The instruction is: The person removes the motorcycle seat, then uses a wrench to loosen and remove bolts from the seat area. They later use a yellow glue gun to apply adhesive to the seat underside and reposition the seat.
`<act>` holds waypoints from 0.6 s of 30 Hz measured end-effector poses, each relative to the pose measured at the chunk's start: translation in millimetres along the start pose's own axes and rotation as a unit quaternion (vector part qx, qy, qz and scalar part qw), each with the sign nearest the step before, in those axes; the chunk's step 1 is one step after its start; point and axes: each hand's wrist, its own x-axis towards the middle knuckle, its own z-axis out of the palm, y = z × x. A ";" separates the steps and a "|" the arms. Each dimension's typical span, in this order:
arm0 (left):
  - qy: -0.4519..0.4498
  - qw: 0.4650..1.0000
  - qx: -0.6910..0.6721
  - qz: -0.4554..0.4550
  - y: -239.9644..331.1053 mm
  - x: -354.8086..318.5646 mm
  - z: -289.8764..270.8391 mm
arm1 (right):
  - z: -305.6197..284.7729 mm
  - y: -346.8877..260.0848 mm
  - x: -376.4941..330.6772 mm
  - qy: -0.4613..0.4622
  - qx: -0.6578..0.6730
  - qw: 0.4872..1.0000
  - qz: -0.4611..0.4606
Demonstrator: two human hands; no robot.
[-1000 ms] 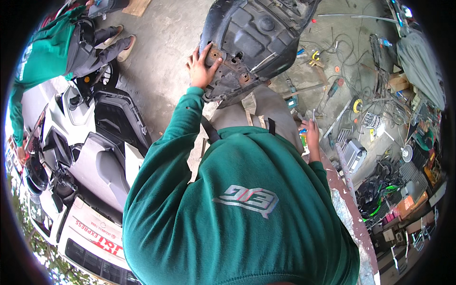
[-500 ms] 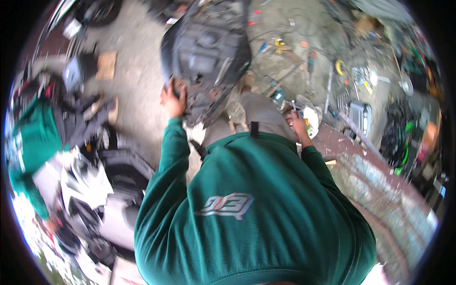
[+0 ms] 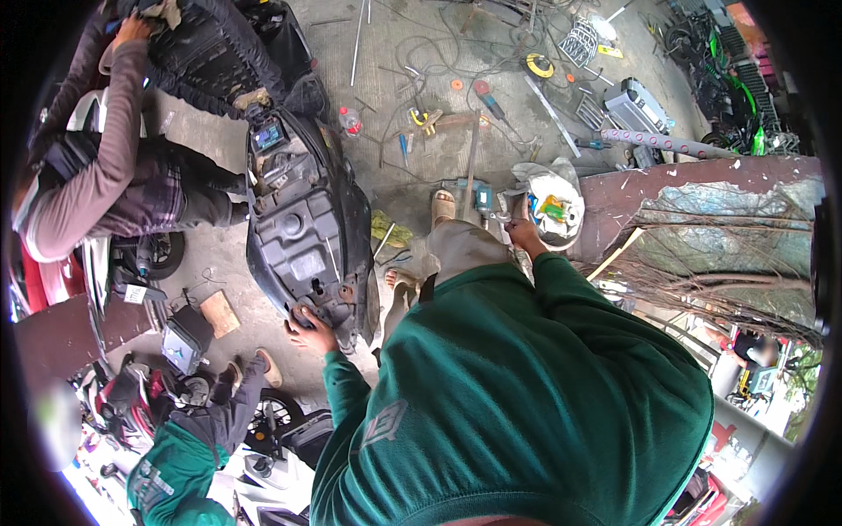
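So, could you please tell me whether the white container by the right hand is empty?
It is not empty: green and yellow items show inside the white container. How full, I cannot tell.

The head-worn fisheye (left of two) looks steeply down.

Our sweatshirt (image 3: 526,394) is deep green with a pale grey emblem, left of which we see a black and dark-grey scooter body (image 3: 298,230). Far right sit a silver case (image 3: 633,107), a yellow-and-black ring (image 3: 539,66) and a maroon-edged ledge (image 3: 610,203) with mottled blue-grey patches.
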 end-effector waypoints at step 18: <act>-0.487 0.849 -0.129 0.159 289.3 -58.0 111.4 | -149.5 15.7 169.1 0.089 0.195 0.977 0.006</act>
